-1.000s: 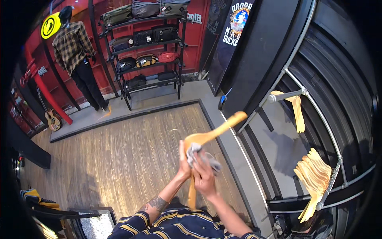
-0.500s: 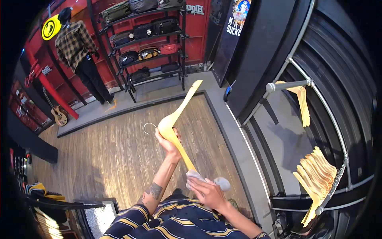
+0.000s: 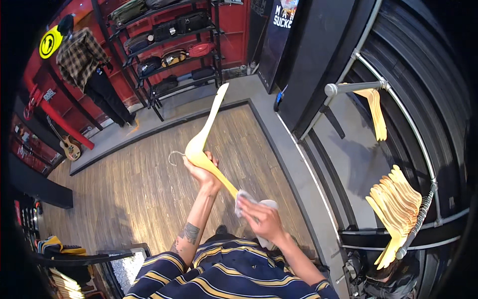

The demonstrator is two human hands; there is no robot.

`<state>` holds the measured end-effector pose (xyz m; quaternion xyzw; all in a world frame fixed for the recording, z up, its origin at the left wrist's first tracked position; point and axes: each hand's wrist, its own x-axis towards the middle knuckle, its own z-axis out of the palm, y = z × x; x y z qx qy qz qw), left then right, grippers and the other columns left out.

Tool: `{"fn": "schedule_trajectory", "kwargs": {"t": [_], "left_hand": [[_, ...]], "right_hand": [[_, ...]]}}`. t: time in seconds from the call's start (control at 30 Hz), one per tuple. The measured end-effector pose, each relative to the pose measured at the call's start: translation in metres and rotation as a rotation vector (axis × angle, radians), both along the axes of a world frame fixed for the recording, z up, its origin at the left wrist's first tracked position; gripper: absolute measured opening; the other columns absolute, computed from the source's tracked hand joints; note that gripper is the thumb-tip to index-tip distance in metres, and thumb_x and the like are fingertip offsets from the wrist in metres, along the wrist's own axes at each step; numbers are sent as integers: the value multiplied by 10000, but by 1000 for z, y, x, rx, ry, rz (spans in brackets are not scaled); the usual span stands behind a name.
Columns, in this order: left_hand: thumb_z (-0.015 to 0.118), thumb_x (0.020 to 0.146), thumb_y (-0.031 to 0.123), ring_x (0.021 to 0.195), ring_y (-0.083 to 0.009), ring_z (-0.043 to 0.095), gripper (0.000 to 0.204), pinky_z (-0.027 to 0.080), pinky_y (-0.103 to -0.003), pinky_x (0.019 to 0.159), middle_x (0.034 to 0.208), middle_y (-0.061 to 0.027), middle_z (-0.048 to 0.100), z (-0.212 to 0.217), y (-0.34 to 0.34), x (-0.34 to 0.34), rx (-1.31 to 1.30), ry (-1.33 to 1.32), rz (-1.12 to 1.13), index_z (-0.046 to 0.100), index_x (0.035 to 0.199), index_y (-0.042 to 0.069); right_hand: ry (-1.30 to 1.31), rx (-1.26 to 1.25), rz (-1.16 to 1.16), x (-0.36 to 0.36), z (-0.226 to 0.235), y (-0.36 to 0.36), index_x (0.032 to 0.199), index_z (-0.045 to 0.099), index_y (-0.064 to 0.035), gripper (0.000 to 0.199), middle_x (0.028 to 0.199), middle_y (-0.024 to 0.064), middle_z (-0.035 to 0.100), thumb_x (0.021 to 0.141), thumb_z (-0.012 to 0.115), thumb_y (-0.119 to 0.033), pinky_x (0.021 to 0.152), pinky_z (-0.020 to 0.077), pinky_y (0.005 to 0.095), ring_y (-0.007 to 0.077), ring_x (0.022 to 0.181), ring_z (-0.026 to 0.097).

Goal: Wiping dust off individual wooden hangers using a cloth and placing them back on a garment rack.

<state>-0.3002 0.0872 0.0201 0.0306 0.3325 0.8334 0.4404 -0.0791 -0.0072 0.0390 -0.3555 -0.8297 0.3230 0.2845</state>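
A pale wooden clothes hanger (image 3: pixel 201 145) is held out in front of me, tilted, its metal hook pointing left. My left hand (image 3: pixel 203 172) is closed round its middle, just below the hook. At the hanger's lower right arm, my right hand (image 3: pixel 262 218) pinches a light grey cloth (image 3: pixel 242 202) round the wood. Part of the cloth hangs behind the right hand. The tip of that hanger arm is hidden by the cloth and fingers.
On the right, a metal rail (image 3: pixel 417 219) bears several wooden hangers (image 3: pixel 396 204); a few more hangers (image 3: pixel 374 112) hang farther up. Shelves of bags (image 3: pixel 172 37) and a dressed mannequin (image 3: pixel 89 70) stand at the back. A guitar (image 3: pixel 70 148) leans at far left.
The hanger has swung slightly more upright and shifted left with my left hand. My right hand and the cloth have moved up a little along the hanger's lower arm.
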Motion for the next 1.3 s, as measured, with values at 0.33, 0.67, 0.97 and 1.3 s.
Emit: {"fn": "schedule_trajectory", "kwargs": {"t": [0.33, 0.67, 0.97, 1.3], "left_hand": [[219, 1016, 653, 543, -173, 472, 637, 411, -298, 509, 689, -45, 494, -6, -18, 12, -15, 51, 33, 508, 951, 90], [579, 983, 501, 690, -121, 470, 665, 418, -278, 652, 864, -72, 527, -7, -41, -10, -452, 1049, -432, 428, 1477, 82], [635, 983, 392, 1208, -288, 560, 519, 453, -374, 1025, 1376, -125, 522, -36, -61, -8, -55, 966, -880, 600, 1259, -46], [588, 996, 218, 1434, -291, 377, 640, 305, -404, 1197, 1540, -170, 378, 6, -77, 37, 218, 319, -1284, 293, 1540, 54]], "right_hand": [[-331, 127, -108, 17, -6, -19, 1421, 558, -242, 678, 1035, 109, 703, 777, 770, -227, 753, 560, 414, 325, 889, 640], [69, 75, -329, 90, 58, 34, 1077, 743, -47, 362, 859, 133, 714, 716, 716, -49, 791, 522, 376, 295, 785, 652], [518, -269, -745, 129, 39, 34, 1061, 673, 46, 277, 948, 106, 704, 983, 645, -218, 884, 499, 311, 128, 941, 636], [33, 312, -899, 79, -8, 51, 1398, 571, -159, 492, 1479, 149, 467, 915, 599, -74, 1170, 228, 537, 388, 1386, 401]]}}
